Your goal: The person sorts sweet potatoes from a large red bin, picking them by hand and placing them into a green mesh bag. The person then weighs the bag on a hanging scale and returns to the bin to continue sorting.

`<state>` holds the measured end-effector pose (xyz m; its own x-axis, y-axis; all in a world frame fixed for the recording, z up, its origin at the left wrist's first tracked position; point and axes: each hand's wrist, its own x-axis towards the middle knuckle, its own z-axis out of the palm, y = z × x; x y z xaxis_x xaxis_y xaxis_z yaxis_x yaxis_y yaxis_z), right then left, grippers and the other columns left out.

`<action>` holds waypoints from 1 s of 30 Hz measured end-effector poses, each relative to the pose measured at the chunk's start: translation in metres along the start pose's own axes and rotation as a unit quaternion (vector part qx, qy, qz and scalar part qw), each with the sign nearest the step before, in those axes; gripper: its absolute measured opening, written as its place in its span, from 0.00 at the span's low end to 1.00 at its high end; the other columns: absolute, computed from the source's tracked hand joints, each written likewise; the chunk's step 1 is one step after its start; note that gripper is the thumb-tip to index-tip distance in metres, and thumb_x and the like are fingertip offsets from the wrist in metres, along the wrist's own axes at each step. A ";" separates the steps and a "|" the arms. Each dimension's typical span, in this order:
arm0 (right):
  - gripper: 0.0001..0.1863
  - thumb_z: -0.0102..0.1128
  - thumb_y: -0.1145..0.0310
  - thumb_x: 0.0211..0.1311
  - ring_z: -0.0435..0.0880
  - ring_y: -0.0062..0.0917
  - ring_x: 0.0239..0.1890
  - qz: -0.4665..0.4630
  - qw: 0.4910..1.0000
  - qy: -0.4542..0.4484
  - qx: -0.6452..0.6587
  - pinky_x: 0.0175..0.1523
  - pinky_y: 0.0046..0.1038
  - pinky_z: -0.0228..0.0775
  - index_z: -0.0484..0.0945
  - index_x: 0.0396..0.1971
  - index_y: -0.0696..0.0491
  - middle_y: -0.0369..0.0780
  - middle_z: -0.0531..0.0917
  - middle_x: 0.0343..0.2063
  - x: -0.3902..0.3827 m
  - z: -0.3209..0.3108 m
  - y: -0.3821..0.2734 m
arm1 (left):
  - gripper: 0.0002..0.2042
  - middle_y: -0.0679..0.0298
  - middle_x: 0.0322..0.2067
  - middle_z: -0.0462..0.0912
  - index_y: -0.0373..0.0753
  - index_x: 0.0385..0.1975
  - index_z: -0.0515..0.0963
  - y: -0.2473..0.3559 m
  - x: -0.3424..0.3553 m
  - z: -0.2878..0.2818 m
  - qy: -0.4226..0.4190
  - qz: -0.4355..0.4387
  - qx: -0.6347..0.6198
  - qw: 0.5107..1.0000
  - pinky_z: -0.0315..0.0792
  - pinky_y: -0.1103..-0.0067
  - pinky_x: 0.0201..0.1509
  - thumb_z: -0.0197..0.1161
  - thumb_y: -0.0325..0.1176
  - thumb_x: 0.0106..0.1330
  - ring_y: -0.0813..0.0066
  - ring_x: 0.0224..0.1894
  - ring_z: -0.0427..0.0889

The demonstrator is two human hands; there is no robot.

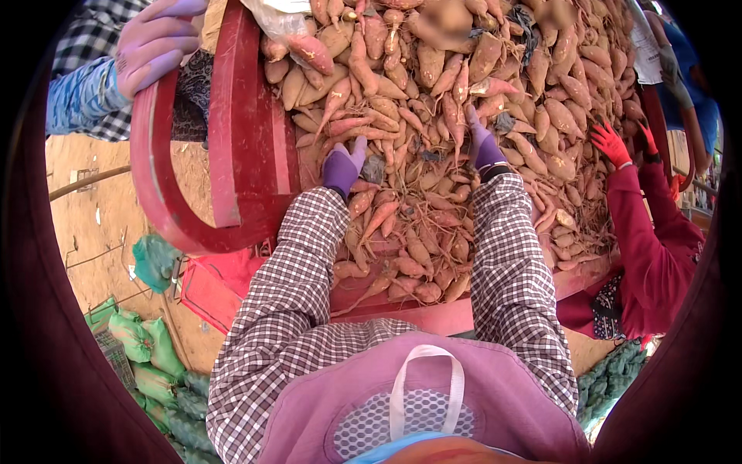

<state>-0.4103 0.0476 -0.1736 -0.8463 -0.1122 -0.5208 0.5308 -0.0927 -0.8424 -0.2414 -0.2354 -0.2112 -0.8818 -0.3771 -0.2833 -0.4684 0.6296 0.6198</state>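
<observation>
As sweet potatoes point(417, 249) fill the trailer point(444, 318) almost to its near edge, two purple-gloved hands are right in among them! The left hand point(342, 168) sits toward the trailer's left side, thumb apart from the fingers; the right hand point(485, 147) reaches a touch farther in, just beside a long reddish one. Is either gripping? I cannot tell: the fingers are partly hidden. Over by the right edge, a co-worker's red glove point(613, 145) spreads against the pile, and at the left rail point(165, 189) there's a lavender glove point(158, 48).

Now, handling! These look firm and stiff, modest in weight one by one, dusty rather than slick, I'd judge, though skins may scuff and those thin tails could snap. Best hold? Around the fat middle, never the stringy ends; long, slim ones want support along their length.
</observation>
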 end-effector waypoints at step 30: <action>0.30 0.55 0.50 0.68 0.75 0.32 0.58 0.071 0.907 -0.277 0.308 0.65 0.36 0.66 0.66 0.63 0.51 0.42 0.75 0.58 -0.110 -0.035 -0.026 | 0.18 0.56 0.36 0.81 0.31 0.35 0.79 0.163 -0.051 0.032 -0.391 0.084 -0.628 0.667 0.73 0.80 0.49 0.54 0.44 0.70 0.71 0.40 0.78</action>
<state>-0.3327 0.0975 -0.0993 -0.7041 -0.6315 -0.3248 0.7027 -0.5538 -0.4466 -0.2746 -0.0922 -0.1191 -0.9050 0.4070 -0.1240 -0.3774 -0.6331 0.6759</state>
